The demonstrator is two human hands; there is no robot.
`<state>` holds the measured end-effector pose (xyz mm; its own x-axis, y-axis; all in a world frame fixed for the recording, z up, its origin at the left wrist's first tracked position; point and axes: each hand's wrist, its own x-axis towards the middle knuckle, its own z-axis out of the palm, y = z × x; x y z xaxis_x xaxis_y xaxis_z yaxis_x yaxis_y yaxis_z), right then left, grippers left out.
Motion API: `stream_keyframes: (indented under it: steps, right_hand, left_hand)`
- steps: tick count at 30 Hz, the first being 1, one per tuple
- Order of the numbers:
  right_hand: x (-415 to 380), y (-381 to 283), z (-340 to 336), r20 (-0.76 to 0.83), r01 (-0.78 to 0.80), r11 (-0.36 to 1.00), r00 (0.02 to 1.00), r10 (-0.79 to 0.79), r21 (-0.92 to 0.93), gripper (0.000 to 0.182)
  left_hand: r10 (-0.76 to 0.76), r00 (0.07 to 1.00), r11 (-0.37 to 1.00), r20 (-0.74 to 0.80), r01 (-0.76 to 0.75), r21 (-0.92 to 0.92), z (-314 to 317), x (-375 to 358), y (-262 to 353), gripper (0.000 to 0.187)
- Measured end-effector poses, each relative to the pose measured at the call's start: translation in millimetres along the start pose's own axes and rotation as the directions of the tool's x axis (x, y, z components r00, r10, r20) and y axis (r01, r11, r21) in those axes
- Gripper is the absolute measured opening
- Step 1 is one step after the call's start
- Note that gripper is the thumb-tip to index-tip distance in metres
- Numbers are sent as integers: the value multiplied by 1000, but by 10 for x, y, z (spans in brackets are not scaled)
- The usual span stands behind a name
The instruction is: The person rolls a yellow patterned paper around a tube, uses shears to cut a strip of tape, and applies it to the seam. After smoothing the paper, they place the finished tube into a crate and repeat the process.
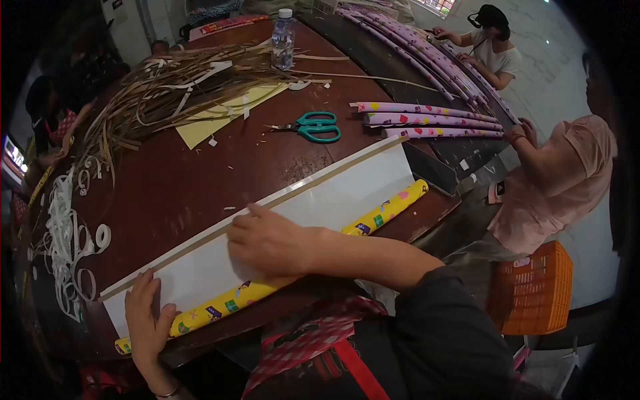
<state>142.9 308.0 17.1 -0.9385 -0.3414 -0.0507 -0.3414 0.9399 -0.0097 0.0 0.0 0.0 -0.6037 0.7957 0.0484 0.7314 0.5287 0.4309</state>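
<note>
A: The dark sleeve [453,327] and checked apron [303,340] are showing nearest, against the bench's [207,177] near edge. Where's the roll?

B: The yellow roll [220,305] is lying along that edge; a white sheet [353,190] is running from it to a pale strip [353,163].

A: Room beyond?

B: Scrap-dotted brown top is stretching from the strip to the scissors [300,126] and bundle [187,93].

A: Containers?

B: A clear bottle [283,43] is standing toward the far edge; a crate [533,287] is sitting past the near right corner, contents unclear.

A: Hands?

B: The left hand [143,313] is spreading wide, fingertips touching the strip near its left end, thumb just beside the roll. The right hand [270,243] is curling over the sheet; whether it's gripping anything, I can't tell.
</note>
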Motion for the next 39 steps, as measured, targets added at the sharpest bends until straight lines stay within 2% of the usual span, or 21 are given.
stream_keyframes:
  steps: [3, 5, 6, 12, 16, 18, 19, 21, 22, 24, 25, 27, 28, 31, 32, 33, 34, 35, 39]
  right_hand:
    - [-649, 278, 193, -188, -197, 972, 957, 219, 126, 30]
    - [-881, 422, 145, -272, -265, 959, 920, 283, 101, 30]
    - [-934, 493, 158, -258, -318, 936, 901, 348, 152, 30]
    - [-995, 555, 104, -131, -376, 896, 901, 413, 238, 26]
    - [-1054, 546, 79, -200, -367, 906, 891, 407, 210, 25]
    - [-1085, 564, 104, -348, -301, 942, 875, 335, 150, 24]
    - [-1098, 573, 106, -346, -300, 942, 876, 335, 153, 24]
    - [-1126, 598, 93, -595, -196, 969, 765, 247, 150, 21]
    - [-1156, 628, 104, -594, -194, 969, 766, 245, 150, 21]
    - [-1232, 696, 134, -696, -132, 967, 673, 250, 219, 27]
    - [-1267, 717, 139, -696, -130, 967, 673, 249, 221, 27]
    - [-1323, 734, 154, -755, -70, 960, 602, 259, 272, 31]
    - [-1330, 687, 131, -755, -66, 960, 604, 257, 274, 31]
    - [-1349, 431, -41, -550, 33, 941, 818, 169, 337, 37]
    - [-1367, 402, 9, -550, 36, 940, 818, 167, 338, 37]
    - [-1388, 377, 80, -463, -8, 944, 870, 170, 331, 38]
    - [-1403, 356, 137, -373, -50, 947, 912, 174, 318, 39]
    - [-1404, 334, 170, -382, -67, 954, 906, 180, 291, 39]
    - [-1281, 232, 196, -390, -55, 957, 906, 167, 283, 35]
  left_hand:
    - [8, 1000, 1000, -27, -8, -3, 54, -55, 49, 61]
    - [26, 998, 1000, -54, -25, 9, 17, -19, 31, 58]
    - [27, 998, 1000, -62, -27, 8, 31, 0, 25, 58]
    - [37, 997, 999, -73, -38, -18, 24, -9, 26, 55]
    - [21, 997, 1000, -74, -23, -17, 29, -7, 34, 53]
    - [17, 997, 1000, -72, -18, -16, 28, -12, 49, 52]
    - [10, 998, 1000, -69, -11, -13, 27, -10, 58, 52]
    - [2, 998, 1000, -67, -3, -11, 24, -7, 61, 51]
    - [2, 998, 1000, -67, -2, -4, 24, -14, 53, 51]
    - [0, 998, 1000, -66, 1, 4, 12, -10, 58, 51]
    - [-13, 998, 1000, -55, 14, 23, -2, -7, 70, 51]
    - [-31, 999, 999, -42, 33, 41, -12, -8, 90, 51]
    - [-51, 998, 998, -37, 52, 42, -14, -5, 93, 50]
    - [-67, 996, 996, -50, 70, 56, -27, -5, 91, 46]
    - [-54, 996, 996, -66, 58, 69, -25, 0, 96, 44]
    - [-56, 996, 996, -66, 61, 69, -13, 11, 120, 44]
    - [-58, 988, 995, -142, 68, 70, 6, 28, 161, 40]
    - [-60, 974, 995, -217, 76, 70, 23, 43, 212, 37]
    - [36, 959, 995, -281, -8, 101, 89, 113, 693, 32]
